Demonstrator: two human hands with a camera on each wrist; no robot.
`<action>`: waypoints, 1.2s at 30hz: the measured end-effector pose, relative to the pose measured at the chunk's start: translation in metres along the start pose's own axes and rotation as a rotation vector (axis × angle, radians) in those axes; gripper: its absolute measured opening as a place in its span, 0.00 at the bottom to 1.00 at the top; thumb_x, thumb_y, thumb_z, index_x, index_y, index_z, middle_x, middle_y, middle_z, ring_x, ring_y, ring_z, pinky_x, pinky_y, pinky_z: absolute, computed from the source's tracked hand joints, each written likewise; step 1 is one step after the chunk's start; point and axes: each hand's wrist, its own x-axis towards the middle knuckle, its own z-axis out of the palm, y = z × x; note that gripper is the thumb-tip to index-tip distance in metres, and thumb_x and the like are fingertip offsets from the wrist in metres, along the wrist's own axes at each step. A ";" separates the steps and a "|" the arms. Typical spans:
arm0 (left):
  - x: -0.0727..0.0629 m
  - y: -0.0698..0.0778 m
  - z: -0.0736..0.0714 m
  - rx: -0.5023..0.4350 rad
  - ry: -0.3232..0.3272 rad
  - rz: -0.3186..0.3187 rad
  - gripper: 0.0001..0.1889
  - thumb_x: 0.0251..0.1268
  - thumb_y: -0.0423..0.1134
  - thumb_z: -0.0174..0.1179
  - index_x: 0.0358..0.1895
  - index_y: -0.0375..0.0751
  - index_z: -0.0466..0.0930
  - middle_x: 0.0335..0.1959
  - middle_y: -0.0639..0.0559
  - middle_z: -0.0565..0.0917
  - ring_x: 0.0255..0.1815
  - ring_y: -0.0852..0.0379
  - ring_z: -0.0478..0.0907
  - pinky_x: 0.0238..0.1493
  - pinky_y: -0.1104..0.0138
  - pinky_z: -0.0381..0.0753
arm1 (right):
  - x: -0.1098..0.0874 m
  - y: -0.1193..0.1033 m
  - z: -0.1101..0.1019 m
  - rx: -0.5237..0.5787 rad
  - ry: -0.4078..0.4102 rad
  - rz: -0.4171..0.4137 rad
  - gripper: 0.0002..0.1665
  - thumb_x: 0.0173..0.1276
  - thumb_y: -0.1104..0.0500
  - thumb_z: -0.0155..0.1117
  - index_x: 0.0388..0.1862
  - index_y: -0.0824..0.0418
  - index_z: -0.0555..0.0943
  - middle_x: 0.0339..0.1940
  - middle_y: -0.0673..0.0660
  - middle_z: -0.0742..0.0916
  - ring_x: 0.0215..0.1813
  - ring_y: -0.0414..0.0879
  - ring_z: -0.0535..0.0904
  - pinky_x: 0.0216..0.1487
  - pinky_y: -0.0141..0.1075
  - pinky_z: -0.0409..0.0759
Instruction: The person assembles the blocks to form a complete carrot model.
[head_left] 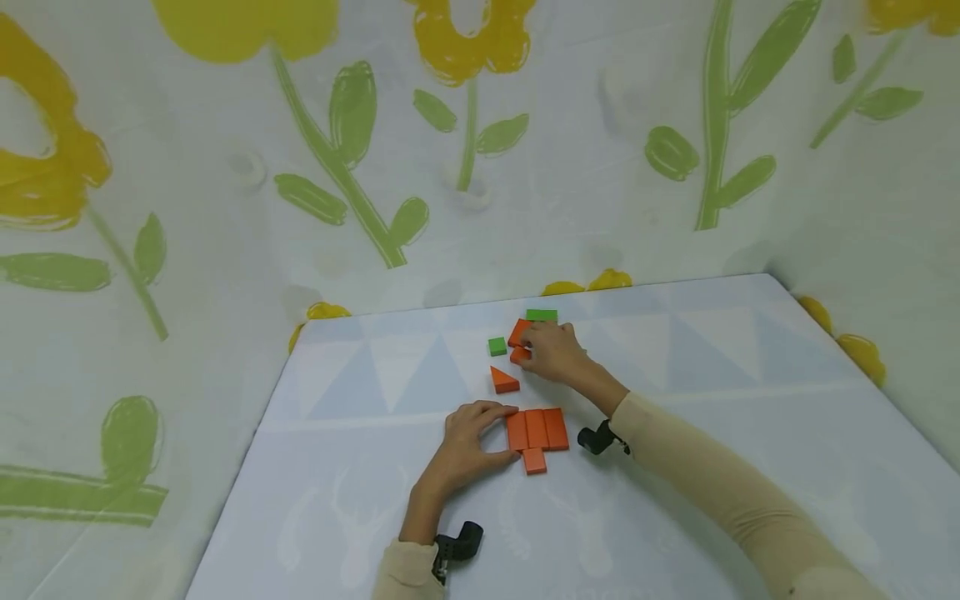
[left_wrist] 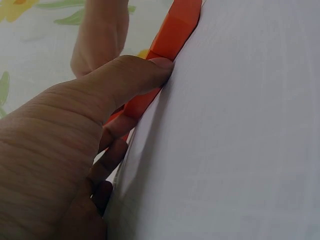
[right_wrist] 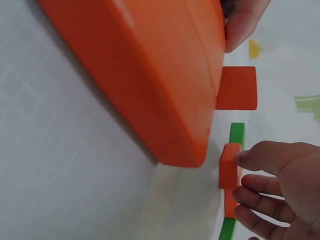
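Three orange blocks (head_left: 536, 430) lie side by side on the table, with a smaller orange block (head_left: 534, 461) touching their near edge. My left hand (head_left: 465, 442) pinches the leftmost of the three between thumb and index finger. In the left wrist view, the thumb (left_wrist: 162, 67) presses on an orange block's side. Farther back, my right hand (head_left: 553, 352) holds a small orange block (head_left: 519, 356) by thumb and fingers, partly hidden by them. Just behind it lies another orange block (head_left: 519, 332). The right wrist view shows the thumb (right_wrist: 250, 156) touching an orange block (right_wrist: 229, 167).
An orange triangular block (head_left: 503, 381) lies between the two hands. A small green block (head_left: 497, 346) is left of the right hand, and a longer green block (head_left: 542, 315) lies behind it. A flower-patterned cloth (head_left: 562, 208) rises behind the pale table (head_left: 360, 467).
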 end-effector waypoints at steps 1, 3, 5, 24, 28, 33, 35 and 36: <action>0.000 0.000 0.000 0.000 0.001 0.003 0.30 0.59 0.54 0.71 0.66 0.61 0.76 0.61 0.62 0.74 0.66 0.57 0.65 0.67 0.50 0.55 | 0.000 0.001 0.001 -0.004 0.003 -0.004 0.20 0.65 0.50 0.72 0.52 0.57 0.84 0.49 0.54 0.84 0.53 0.52 0.77 0.57 0.54 0.67; 0.001 0.000 0.000 0.005 -0.001 0.005 0.30 0.59 0.55 0.70 0.66 0.62 0.76 0.61 0.62 0.74 0.66 0.57 0.65 0.67 0.50 0.56 | 0.001 0.003 0.002 -0.012 0.009 -0.020 0.19 0.64 0.51 0.73 0.52 0.57 0.84 0.47 0.54 0.84 0.51 0.51 0.78 0.56 0.54 0.67; 0.001 0.000 -0.001 0.009 -0.004 0.001 0.30 0.59 0.55 0.70 0.66 0.61 0.76 0.61 0.62 0.74 0.66 0.56 0.65 0.67 0.50 0.56 | 0.001 0.005 0.003 -0.011 0.013 -0.038 0.19 0.64 0.51 0.73 0.51 0.57 0.84 0.46 0.53 0.84 0.50 0.51 0.78 0.55 0.54 0.66; 0.003 0.002 -0.006 0.028 -0.014 -0.016 0.29 0.59 0.53 0.70 0.66 0.61 0.76 0.62 0.61 0.74 0.66 0.54 0.65 0.66 0.49 0.56 | -0.057 0.016 -0.026 0.166 0.135 -0.209 0.16 0.62 0.58 0.73 0.48 0.58 0.84 0.47 0.52 0.85 0.55 0.51 0.76 0.60 0.55 0.62; 0.003 0.004 -0.008 0.013 -0.012 -0.013 0.29 0.59 0.52 0.70 0.66 0.60 0.76 0.62 0.59 0.75 0.65 0.53 0.65 0.65 0.48 0.57 | -0.079 0.018 -0.033 0.177 0.161 -0.267 0.15 0.61 0.59 0.73 0.47 0.56 0.84 0.46 0.50 0.85 0.54 0.49 0.76 0.59 0.55 0.62; 0.003 0.002 -0.003 0.016 -0.002 0.002 0.30 0.58 0.53 0.70 0.66 0.59 0.76 0.62 0.58 0.75 0.66 0.52 0.66 0.65 0.47 0.56 | -0.106 0.018 -0.037 0.172 0.205 -0.343 0.15 0.59 0.60 0.75 0.46 0.55 0.84 0.46 0.48 0.85 0.54 0.48 0.77 0.58 0.53 0.63; 0.002 0.000 -0.001 0.025 -0.008 -0.006 0.30 0.59 0.54 0.70 0.67 0.60 0.76 0.62 0.58 0.75 0.66 0.52 0.65 0.66 0.48 0.56 | -0.116 0.017 -0.038 0.168 0.202 -0.362 0.16 0.58 0.60 0.75 0.46 0.55 0.85 0.46 0.48 0.85 0.54 0.47 0.76 0.58 0.52 0.63; 0.002 0.001 0.000 0.021 -0.011 -0.010 0.31 0.59 0.54 0.70 0.67 0.60 0.76 0.62 0.58 0.74 0.66 0.52 0.65 0.66 0.48 0.56 | -0.121 0.016 -0.037 0.165 0.198 -0.370 0.16 0.58 0.60 0.75 0.46 0.54 0.85 0.46 0.47 0.84 0.54 0.47 0.76 0.58 0.52 0.63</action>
